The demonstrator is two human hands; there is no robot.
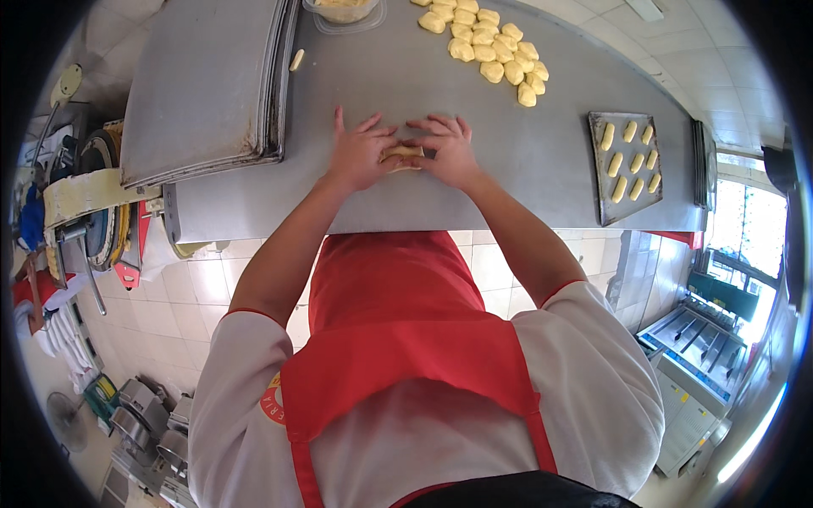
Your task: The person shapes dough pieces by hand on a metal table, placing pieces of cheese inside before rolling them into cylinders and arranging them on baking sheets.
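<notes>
A small piece of pale yellow dough (404,152) lies on the steel table in front of me, partly covered by my fingers. My left hand (360,154) grips its left end with thumb and forefinger, the other fingers spread out. At the right end, my right hand (449,152) pinches the dough the same way, its outer fingers stretched forward. Farther off, a cluster of rounded dough pieces (485,52) sits on the table. Several finger-shaped dough rolls (616,164) lie in rows on a dark metal baking tray (603,196) to the right.
Stacked baking sheets (207,85) cover the table's left end. Beside them lies a thin dough strip (296,59). A clear plastic tub (343,10) stands at the far edge on its lid. The steel table (525,186) ends just before my red apron (394,279).
</notes>
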